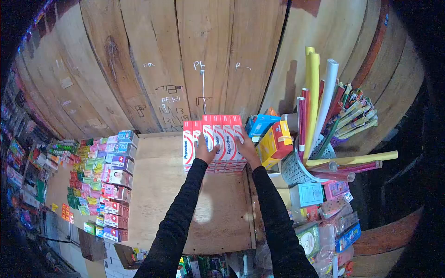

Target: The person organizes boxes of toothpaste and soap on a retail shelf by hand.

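Note:
A row of red-and-white Pepsodent toothpaste boxes stands upright against the plank wall. Lower boxes show their ends beneath this row. My left hand grips the row from the left, its thumb across a box front and its other fingers partly hidden. On the right end, my right hand presses in, with the thumb over the last box front. Between them the two hands clasp several boxes side by side. More toothpaste boxes stand left of my left hand. Black sleeves cover both forearms.
Stacked soap boxes line the shelf board's left side. Right of my right hand are a yellow box, a blue box and a basket with rolled paper. Below it lie assorted packets.

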The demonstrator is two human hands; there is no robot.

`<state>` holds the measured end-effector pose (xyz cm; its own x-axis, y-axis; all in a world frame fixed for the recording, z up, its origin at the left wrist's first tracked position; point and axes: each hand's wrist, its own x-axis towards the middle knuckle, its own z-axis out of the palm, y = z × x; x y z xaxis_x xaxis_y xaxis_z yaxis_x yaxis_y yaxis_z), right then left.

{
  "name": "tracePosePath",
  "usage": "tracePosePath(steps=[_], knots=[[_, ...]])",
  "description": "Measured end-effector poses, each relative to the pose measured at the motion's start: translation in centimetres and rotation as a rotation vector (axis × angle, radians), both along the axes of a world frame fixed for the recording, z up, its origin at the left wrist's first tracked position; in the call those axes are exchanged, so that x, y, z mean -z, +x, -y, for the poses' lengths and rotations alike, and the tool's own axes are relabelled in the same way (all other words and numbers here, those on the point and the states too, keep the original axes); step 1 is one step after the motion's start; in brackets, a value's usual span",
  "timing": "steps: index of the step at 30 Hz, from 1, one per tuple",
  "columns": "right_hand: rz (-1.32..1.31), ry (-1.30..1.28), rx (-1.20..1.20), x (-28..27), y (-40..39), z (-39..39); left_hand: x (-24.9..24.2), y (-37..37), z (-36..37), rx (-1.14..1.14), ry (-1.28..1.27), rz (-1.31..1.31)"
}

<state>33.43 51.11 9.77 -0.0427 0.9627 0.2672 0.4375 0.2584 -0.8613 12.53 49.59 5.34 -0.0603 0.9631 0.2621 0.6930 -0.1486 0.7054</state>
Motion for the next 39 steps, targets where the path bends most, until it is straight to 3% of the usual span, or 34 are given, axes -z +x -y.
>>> tracePosePath(steps=[4,12,15,16,18,19,21,23,26,27,29,31,32,33,36,38,39], knots=[[0.015,0.158,0.023,2.9,-0.2,-1.6,0.1,-0.1,0.1,-0.002,0.009,0.003],[0.227,0.07,0.076,2.1,-0.4,-0.7,0.5,0.2,-0.2,-0.017,0.048,0.032],[0.224,-0.052,-0.002,0.2,0.1,-0.6,0.1,0.0,0.1,-0.064,0.12,0.004],[0.071,0.09,-0.171,-0.5,0.7,-0.1,0.6,-0.4,-0.3,-0.086,0.182,-0.037],[0.019,0.099,0.078,-1.5,0.8,2.3,0.0,-1.4,1.1,-0.071,0.358,0.013],[-0.006,0.084,0.204,-1.3,0.6,4.3,-1.4,-1.6,3.1,-0.145,0.437,0.089],[-0.306,0.064,0.219,1.2,1.3,8.8,-4.9,-3.1,10.2,-0.083,0.233,0.459],[-0.436,-0.1,0.252,-5.6,0.1,19.5,-6.6,-4.9,19.1,-0.064,0.182,0.45],[-0.961,-0.283,0.287,-7.6,-3.5,32.2,-5.5,-8.0,31.4,-0.078,-0.041,0.609],[-0.89,-0.373,0.291,-6.0,-3.9,35.6,-5.8,-9.4,35.6,-0.029,-0.062,0.545],[-0.752,-0.556,0.277,-1.8,-4.8,42.5,-4.0,-11.7,43.6,-0.162,-0.12,0.696],[-0.596,-0.609,0.116,2.7,-5.7,48.8,-2.9,-14.6,50.6,-0.259,-0.254,0.497],[-0.348,-0.579,0.009,2.5,-5.9,51.4,-2.2,-15.2,53.4,-0.296,-0.209,0.475],[-0.256,-0.663,-0.011,3.6,-6.0,53.9,1.7,-16.5,56.7,-0.317,-0.172,0.486],[-0.067,-0.841,-0.097,9.6,-6.3,60.2,1.5,-17.5,61.3,-0.325,-0.287,0.433],[-0.064,-0.86,-0.188,11.8,-7.1,62.5,2.6,-18.1,63.2,-0.295,-0.477,0.373],[0.018,-0.872,-0.174,11.2,-8.1,62.2,3.5,-18.3,63.5,-0.258,-0.441,0.362]])
